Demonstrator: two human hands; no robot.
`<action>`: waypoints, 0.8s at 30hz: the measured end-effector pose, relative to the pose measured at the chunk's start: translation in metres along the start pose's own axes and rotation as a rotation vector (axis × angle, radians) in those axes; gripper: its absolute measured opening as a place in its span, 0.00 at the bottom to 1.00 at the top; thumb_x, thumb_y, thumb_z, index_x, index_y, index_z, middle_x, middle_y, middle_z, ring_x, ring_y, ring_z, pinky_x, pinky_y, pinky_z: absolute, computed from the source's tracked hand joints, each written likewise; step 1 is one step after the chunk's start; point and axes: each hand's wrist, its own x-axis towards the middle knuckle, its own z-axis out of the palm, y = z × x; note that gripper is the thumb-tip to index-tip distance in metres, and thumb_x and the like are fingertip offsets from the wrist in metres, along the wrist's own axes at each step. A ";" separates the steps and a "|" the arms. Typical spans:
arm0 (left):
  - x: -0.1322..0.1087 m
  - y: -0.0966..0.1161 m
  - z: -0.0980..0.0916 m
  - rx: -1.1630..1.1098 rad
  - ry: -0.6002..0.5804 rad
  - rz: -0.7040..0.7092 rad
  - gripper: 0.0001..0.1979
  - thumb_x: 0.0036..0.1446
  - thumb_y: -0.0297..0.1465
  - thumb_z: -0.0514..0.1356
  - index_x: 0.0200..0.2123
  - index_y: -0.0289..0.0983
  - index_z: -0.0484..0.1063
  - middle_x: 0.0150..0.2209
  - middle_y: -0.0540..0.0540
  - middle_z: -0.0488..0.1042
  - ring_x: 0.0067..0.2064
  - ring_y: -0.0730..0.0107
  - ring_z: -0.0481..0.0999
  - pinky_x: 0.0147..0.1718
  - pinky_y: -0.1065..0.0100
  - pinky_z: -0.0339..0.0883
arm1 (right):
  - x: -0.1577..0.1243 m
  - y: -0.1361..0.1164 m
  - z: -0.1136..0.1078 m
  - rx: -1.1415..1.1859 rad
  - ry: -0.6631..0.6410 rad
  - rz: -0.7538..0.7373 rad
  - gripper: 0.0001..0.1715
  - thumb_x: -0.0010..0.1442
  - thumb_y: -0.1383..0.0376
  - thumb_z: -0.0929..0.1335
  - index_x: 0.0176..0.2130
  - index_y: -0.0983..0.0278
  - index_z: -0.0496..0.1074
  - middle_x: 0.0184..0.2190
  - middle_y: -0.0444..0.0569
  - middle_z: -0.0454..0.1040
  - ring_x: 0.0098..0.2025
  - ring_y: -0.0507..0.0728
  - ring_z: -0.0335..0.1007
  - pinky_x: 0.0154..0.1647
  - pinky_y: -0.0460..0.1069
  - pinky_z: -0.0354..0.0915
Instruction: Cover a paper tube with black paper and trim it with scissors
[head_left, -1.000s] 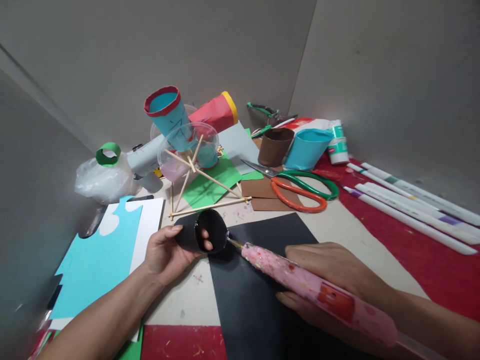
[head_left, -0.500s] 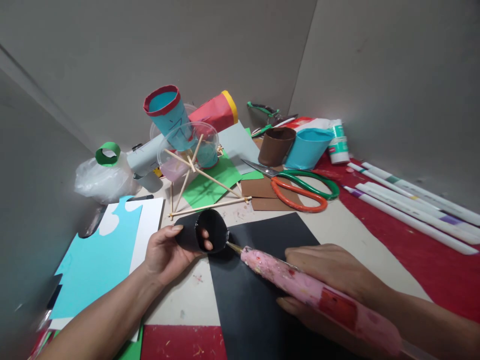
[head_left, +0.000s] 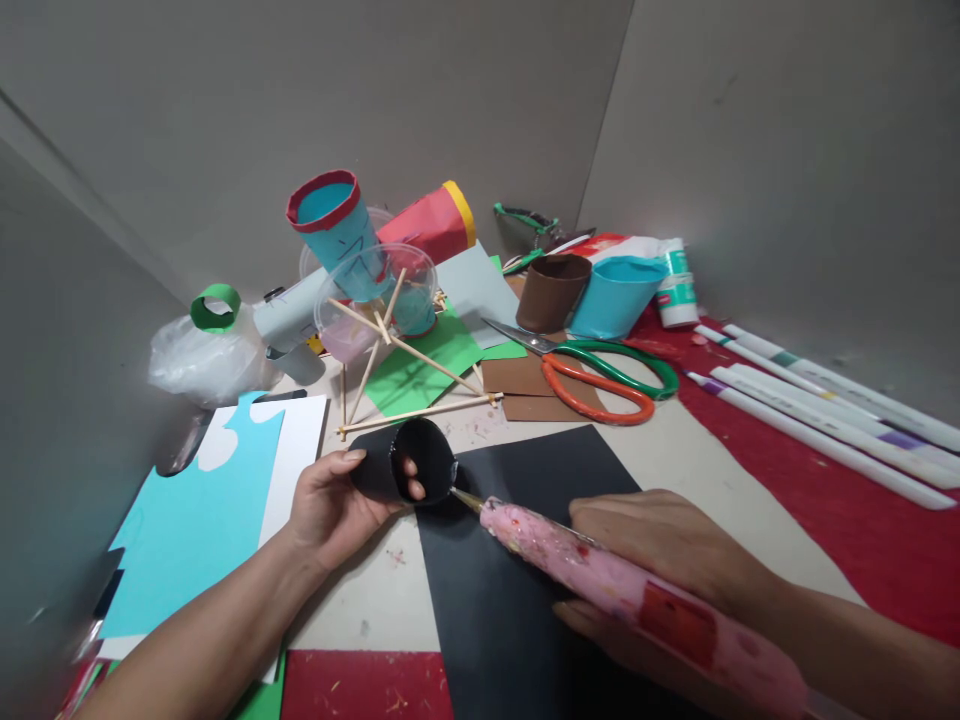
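Observation:
My left hand (head_left: 330, 505) is wrapped round a small black paper cup (head_left: 420, 460) lying on its side, one fingertip showing inside its mouth. My right hand (head_left: 660, 555) grips a pink, paint-flecked glue gun (head_left: 600, 575), whose metal tip touches the cup's lower right rim. Both sit over a black paper sheet (head_left: 517, 560) on the table.
Behind stand a wooden-stick frame (head_left: 390, 360) with plastic cups, a brown cup (head_left: 551, 292), a blue cup (head_left: 616, 296), green and orange scissors (head_left: 600, 375), and a glue bottle (head_left: 677, 288). White glue sticks (head_left: 825, 410) lie right. Cyan paper (head_left: 195, 510) lies left. Grey walls enclose the corner.
The glue gun's tip has crept slightly left along the cup's rim. My left hand and the cup have stayed put.

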 end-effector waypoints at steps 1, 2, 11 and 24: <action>0.000 0.000 0.000 0.004 0.004 0.000 0.13 0.45 0.32 0.70 0.32 0.28 0.81 0.32 0.39 0.83 0.33 0.60 0.83 0.40 0.63 0.76 | 0.002 -0.001 -0.002 -0.020 0.013 -0.042 0.26 0.69 0.50 0.60 0.24 0.59 0.55 0.16 0.36 0.58 0.16 0.49 0.50 0.19 0.49 0.47; 0.000 0.000 0.000 0.010 0.008 -0.001 0.12 0.45 0.33 0.70 0.31 0.28 0.81 0.32 0.39 0.83 0.33 0.60 0.83 0.39 0.63 0.76 | 0.003 -0.001 -0.003 -0.039 0.009 -0.078 0.25 0.69 0.51 0.60 0.24 0.59 0.55 0.16 0.36 0.58 0.16 0.48 0.50 0.19 0.49 0.47; 0.001 -0.001 -0.003 0.021 0.005 -0.005 0.13 0.46 0.33 0.69 0.33 0.29 0.80 0.33 0.39 0.83 0.34 0.59 0.83 0.40 0.61 0.75 | 0.003 -0.007 -0.008 -0.046 -0.107 -0.065 0.20 0.68 0.58 0.62 0.25 0.59 0.57 0.18 0.39 0.60 0.18 0.50 0.53 0.22 0.51 0.46; 0.002 -0.001 -0.003 0.015 0.004 -0.003 0.13 0.46 0.33 0.69 0.33 0.28 0.80 0.33 0.39 0.83 0.34 0.59 0.82 0.40 0.62 0.75 | 0.001 -0.007 -0.006 -0.049 -0.178 -0.040 0.19 0.66 0.58 0.63 0.25 0.59 0.58 0.20 0.40 0.62 0.20 0.51 0.55 0.22 0.52 0.45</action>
